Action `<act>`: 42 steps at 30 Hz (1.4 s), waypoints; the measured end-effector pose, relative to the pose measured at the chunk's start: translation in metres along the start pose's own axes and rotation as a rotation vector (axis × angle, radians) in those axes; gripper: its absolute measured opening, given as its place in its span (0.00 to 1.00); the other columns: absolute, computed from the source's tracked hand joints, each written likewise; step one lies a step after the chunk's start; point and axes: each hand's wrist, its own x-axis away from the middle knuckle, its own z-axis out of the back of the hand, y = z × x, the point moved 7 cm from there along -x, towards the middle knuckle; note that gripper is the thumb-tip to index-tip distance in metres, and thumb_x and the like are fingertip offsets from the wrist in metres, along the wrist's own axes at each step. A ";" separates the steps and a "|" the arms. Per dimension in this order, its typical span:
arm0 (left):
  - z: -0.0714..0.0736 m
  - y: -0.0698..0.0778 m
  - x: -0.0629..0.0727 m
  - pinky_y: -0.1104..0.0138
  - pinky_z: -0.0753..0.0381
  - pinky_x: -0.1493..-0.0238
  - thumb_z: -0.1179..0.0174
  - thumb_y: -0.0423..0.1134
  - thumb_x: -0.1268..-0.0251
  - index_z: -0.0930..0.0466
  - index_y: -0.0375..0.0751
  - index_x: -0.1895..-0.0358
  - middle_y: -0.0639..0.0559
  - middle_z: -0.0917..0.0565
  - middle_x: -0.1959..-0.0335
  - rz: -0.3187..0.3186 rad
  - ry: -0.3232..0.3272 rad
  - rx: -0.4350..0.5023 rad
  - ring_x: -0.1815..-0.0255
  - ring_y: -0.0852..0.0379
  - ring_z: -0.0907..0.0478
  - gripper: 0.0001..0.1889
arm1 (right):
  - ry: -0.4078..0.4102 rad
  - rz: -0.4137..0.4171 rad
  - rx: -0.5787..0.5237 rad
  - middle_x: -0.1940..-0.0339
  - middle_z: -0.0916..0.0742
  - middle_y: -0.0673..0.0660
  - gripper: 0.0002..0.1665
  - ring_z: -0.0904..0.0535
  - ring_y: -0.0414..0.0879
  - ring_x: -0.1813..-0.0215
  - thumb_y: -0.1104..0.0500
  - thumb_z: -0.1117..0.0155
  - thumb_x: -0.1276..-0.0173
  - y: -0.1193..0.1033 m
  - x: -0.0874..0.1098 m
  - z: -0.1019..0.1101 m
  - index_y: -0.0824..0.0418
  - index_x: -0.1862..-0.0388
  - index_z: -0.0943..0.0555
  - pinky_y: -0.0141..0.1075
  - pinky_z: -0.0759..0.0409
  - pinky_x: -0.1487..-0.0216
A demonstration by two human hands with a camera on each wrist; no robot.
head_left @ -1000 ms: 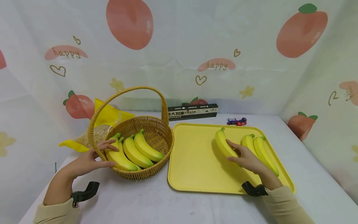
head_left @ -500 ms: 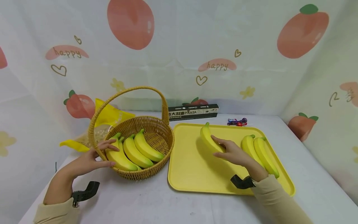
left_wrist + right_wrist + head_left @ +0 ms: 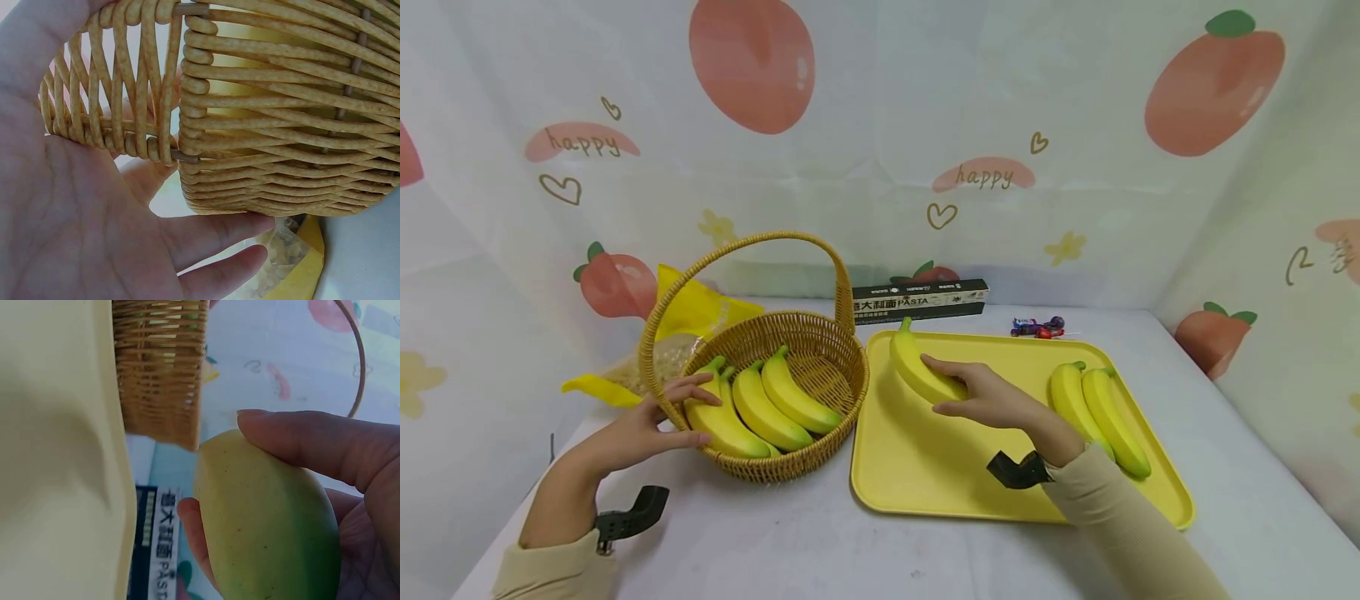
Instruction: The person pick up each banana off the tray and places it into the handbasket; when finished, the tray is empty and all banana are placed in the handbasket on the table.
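Observation:
My right hand (image 3: 996, 398) grips a yellow banana (image 3: 916, 365), thumb on one side and fingers on the other, above the left part of the yellow tray (image 3: 917, 479). Its green-tinged end fills the lower middle of the right wrist view. Two more bananas (image 3: 1116, 425) lie side by side at the tray's right. At the left stands a wicker basket (image 3: 767, 470) with several bananas (image 3: 790, 398) inside. My left hand (image 3: 628, 429) holds the basket where the handle meets the rim; in the left wrist view its fingers (image 3: 212, 234) spread along the rim.
A black pasta box (image 3: 917, 302) stands behind the tray and basket. Small wrapped candies (image 3: 1037, 327) lie beyond the tray's far edge. Behind the basket leans a yellow and clear bag (image 3: 703, 312). A printed cloth (image 3: 865, 125) hangs across the back.
My right hand has carried the banana leftward across the tray toward the basket. My left hand and the basket have stayed in place.

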 end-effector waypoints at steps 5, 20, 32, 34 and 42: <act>0.000 0.001 0.000 0.58 0.29 0.48 0.35 0.41 0.44 0.27 0.51 0.47 0.46 0.37 0.34 -0.009 0.012 0.005 0.33 0.64 0.45 0.20 | -0.061 0.066 0.027 0.32 0.31 0.65 0.39 0.30 0.40 0.64 0.60 0.37 0.36 -0.017 -0.016 -0.007 0.66 0.30 0.41 0.31 0.31 0.59; -0.001 0.003 0.001 0.39 0.33 0.47 0.35 0.40 0.44 0.26 0.45 0.47 0.39 0.41 0.31 0.012 -0.006 0.048 0.32 0.34 0.49 0.20 | -0.162 0.042 0.066 0.55 0.20 0.58 0.40 0.33 0.40 0.70 0.57 0.38 0.36 -0.049 -0.046 -0.018 0.64 0.29 0.42 0.30 0.32 0.64; 0.000 0.000 0.001 0.39 0.33 0.47 0.35 0.40 0.44 0.27 0.45 0.47 0.40 0.41 0.31 0.024 -0.003 0.046 0.32 0.35 0.49 0.20 | -0.224 0.117 0.072 0.59 0.20 0.55 0.39 0.33 0.38 0.69 0.58 0.37 0.36 -0.068 -0.047 -0.028 0.64 0.30 0.41 0.28 0.33 0.63; 0.000 0.000 0.001 0.39 0.33 0.47 0.35 0.40 0.44 0.26 0.45 0.47 0.41 0.42 0.31 0.025 0.001 0.046 0.32 0.35 0.49 0.20 | -0.248 0.128 0.093 0.57 0.19 0.56 0.39 0.33 0.38 0.69 0.58 0.37 0.36 -0.073 -0.055 -0.030 0.64 0.30 0.40 0.28 0.33 0.63; -0.001 0.000 -0.001 0.38 0.34 0.46 0.35 0.41 0.44 0.27 0.45 0.45 0.42 0.40 0.32 0.037 -0.003 0.053 0.32 0.37 0.50 0.22 | -0.430 0.103 0.117 0.29 0.33 0.57 0.37 0.31 0.42 0.36 0.59 0.39 0.35 -0.093 -0.098 -0.057 0.63 0.30 0.41 0.30 0.32 0.42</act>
